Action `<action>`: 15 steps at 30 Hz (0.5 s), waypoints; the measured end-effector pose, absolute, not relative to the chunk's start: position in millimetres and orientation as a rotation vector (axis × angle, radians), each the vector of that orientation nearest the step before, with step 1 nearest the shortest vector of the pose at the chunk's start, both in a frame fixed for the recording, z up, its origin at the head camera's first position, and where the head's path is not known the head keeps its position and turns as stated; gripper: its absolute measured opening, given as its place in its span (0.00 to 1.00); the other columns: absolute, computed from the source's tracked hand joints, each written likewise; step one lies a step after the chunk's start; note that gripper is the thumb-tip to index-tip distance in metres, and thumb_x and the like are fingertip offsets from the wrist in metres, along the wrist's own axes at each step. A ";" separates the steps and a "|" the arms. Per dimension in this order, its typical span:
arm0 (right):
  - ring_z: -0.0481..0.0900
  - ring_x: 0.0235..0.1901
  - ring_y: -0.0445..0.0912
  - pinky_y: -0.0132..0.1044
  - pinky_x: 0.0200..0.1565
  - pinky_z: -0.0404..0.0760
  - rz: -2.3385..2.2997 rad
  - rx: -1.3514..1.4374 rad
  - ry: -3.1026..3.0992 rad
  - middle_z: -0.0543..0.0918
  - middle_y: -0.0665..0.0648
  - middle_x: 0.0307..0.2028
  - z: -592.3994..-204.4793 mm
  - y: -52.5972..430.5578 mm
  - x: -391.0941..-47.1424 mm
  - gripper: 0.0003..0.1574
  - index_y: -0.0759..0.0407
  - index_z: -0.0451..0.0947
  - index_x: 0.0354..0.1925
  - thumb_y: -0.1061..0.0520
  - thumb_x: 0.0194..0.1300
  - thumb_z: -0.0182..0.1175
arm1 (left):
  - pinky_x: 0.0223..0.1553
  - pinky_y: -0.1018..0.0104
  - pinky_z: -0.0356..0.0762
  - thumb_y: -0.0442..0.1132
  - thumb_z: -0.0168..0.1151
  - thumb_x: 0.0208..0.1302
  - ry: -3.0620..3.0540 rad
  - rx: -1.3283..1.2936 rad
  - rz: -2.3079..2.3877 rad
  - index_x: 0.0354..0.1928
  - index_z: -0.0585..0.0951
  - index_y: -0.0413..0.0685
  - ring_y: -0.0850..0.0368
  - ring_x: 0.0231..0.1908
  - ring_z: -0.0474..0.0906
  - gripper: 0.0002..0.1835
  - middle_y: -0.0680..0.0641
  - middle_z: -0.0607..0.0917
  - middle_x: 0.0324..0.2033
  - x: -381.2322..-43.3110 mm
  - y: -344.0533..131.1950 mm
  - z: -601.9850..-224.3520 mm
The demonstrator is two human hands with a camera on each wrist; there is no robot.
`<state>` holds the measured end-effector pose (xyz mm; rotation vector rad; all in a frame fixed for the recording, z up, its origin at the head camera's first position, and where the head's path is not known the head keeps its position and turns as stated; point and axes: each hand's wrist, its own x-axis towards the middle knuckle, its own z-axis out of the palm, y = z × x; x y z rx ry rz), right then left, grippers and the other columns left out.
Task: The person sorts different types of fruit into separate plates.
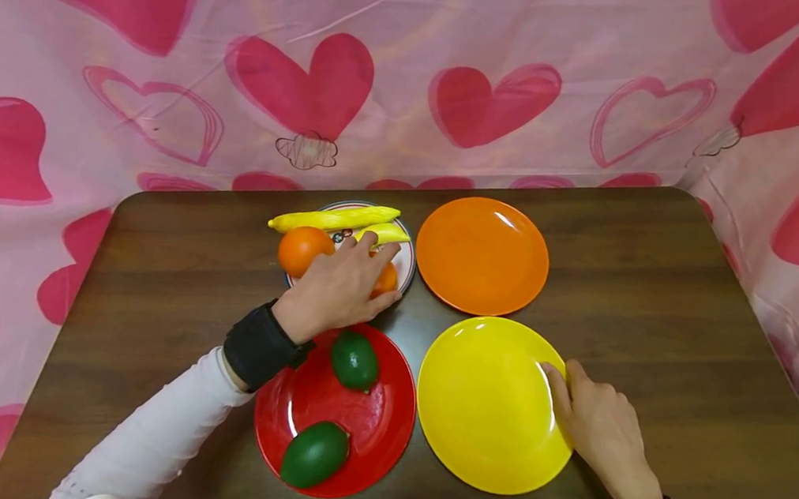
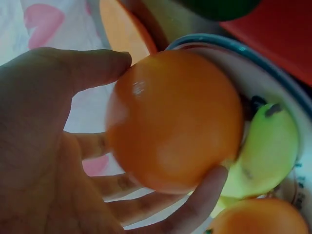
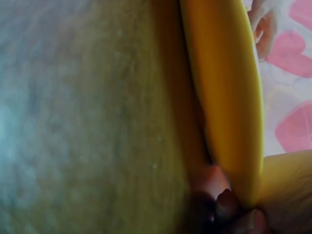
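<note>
My left hand (image 1: 335, 285) reaches over a white plate (image 1: 407, 264) with a dark blue rim. Its thumb and fingers curl round an orange (image 2: 175, 122), whose side shows past the fingers in the head view. Beside it on the plate lie a second orange (image 1: 304, 250), a long yellow fruit (image 1: 334, 218) and a shorter yellow one (image 1: 385, 234). At the right, my right hand (image 1: 605, 426) grips the edge of a yellow plate (image 1: 492, 408), thumb on top. In the right wrist view the yellow plate's edge (image 3: 226, 97) stands close above the wooden surface, with fingertips (image 3: 248, 222) at it.
A red plate (image 1: 383, 438) holds two dark green oval fruits (image 1: 354, 360) and sits below the left forearm. An orange plate (image 1: 482, 255) lies at the back, between the white and yellow plates. Heart-patterned cloth (image 1: 396, 122) hangs behind the brown table (image 1: 687, 306).
</note>
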<state>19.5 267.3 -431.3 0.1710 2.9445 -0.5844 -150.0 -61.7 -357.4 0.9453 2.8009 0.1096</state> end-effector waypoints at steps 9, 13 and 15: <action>0.58 0.13 0.46 0.38 0.17 0.58 -0.563 0.162 3.014 0.60 0.51 0.15 -435.2 265.9 20.0 0.29 0.59 0.63 0.32 0.35 0.73 0.42 | 0.43 0.44 0.80 0.62 0.60 0.60 2.765 0.907 0.117 0.70 0.67 0.50 0.38 0.55 0.71 0.40 0.35 0.71 0.60 -156.6 -57.0 -371.5; 0.58 0.13 0.46 0.38 0.17 0.58 -0.563 0.160 3.022 0.60 0.51 0.15 -435.9 265.4 21.3 0.28 0.59 0.63 0.32 0.35 0.73 0.43 | 0.43 0.44 0.80 0.62 0.61 0.59 2.744 0.906 0.119 0.71 0.65 0.52 0.38 0.55 0.71 0.41 0.35 0.72 0.60 -159.4 -55.7 -378.2; 0.58 0.13 0.46 0.38 0.17 0.58 -0.565 0.159 3.026 0.60 0.51 0.15 -435.5 265.5 21.6 0.28 0.58 0.63 0.33 0.36 0.73 0.43 | 0.43 0.44 0.80 0.62 0.62 0.59 2.744 0.925 0.121 0.70 0.65 0.52 0.38 0.54 0.71 0.41 0.35 0.73 0.60 -160.6 -55.6 -380.7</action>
